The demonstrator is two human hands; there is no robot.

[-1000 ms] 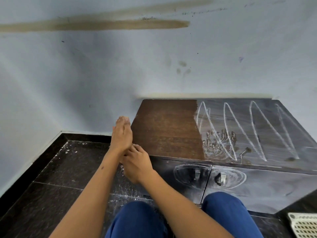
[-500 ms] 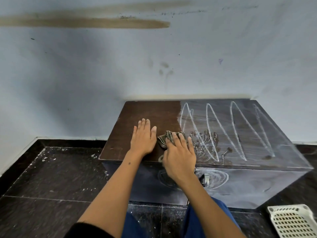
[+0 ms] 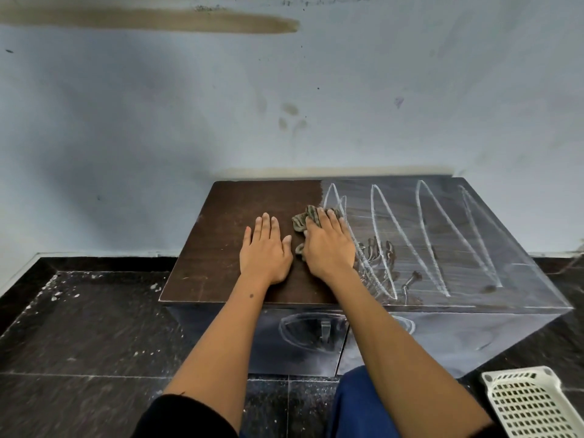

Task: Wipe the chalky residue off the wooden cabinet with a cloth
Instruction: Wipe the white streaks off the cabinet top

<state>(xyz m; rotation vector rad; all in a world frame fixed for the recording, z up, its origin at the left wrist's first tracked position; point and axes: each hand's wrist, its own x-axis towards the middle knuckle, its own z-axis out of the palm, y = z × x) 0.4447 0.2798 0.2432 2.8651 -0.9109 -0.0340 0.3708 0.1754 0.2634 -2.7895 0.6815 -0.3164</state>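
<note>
Our right hand point(image 3: 328, 246) presses the cloth point(image 3: 305, 221) flat-fingered at the edge of the chalk point(image 3: 423, 235), placed to push into it. Our left hand point(image 3: 265, 251) lies open and empty on the cabinet point(image 3: 221, 248), likely steadying us.

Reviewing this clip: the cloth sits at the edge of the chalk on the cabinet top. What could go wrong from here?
1. The cloth under the right hand is small and bunched; it may smear the chalk onto the clean brown half instead of lifting it.
2. The left hand lies flat on the cleaned wood; dusty fingers could mark it again.
3. The cabinet front also carries chalk, easily missed.
</note>
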